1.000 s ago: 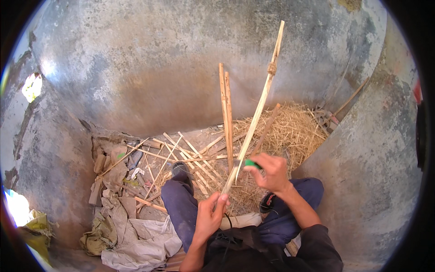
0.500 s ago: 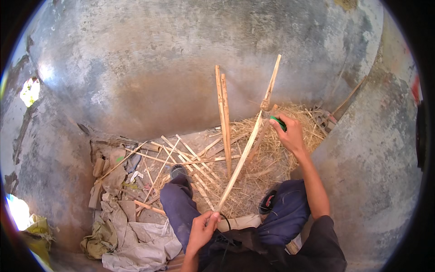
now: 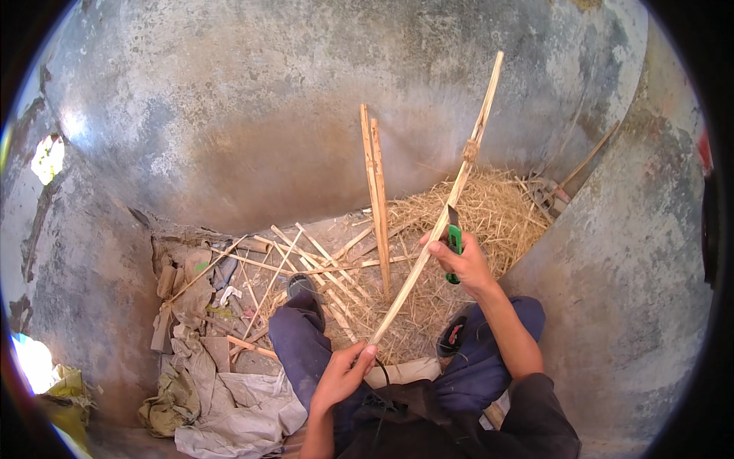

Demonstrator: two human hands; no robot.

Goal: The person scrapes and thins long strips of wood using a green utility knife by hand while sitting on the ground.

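A long pale wooden stick (image 3: 419, 264) slants up and away from me, with a darker knot (image 3: 470, 150) towards its far end. My left hand (image 3: 344, 375) is closed round the near end, above my lap. Halfway up the stick, my right hand (image 3: 462, 264) is closed on a green utility knife (image 3: 455, 239), its dark blade pointing up beside the wood. The thumb and index finger of that hand also touch the stick.
Two upright sticks (image 3: 375, 183) lean against the grey wall (image 3: 275, 115). Loose sticks (image 3: 325, 279) lie crossed on the floor, left of a heap of shavings (image 3: 497, 218). Crumpled pale cloth (image 3: 237, 405) lies at lower left. My blue-trousered legs (image 3: 302, 348) are spread.
My right hand has moved down and left along the stick, bringing the knife closer to me. The stick's far end has shifted up and right. My left hand keeps its hold.
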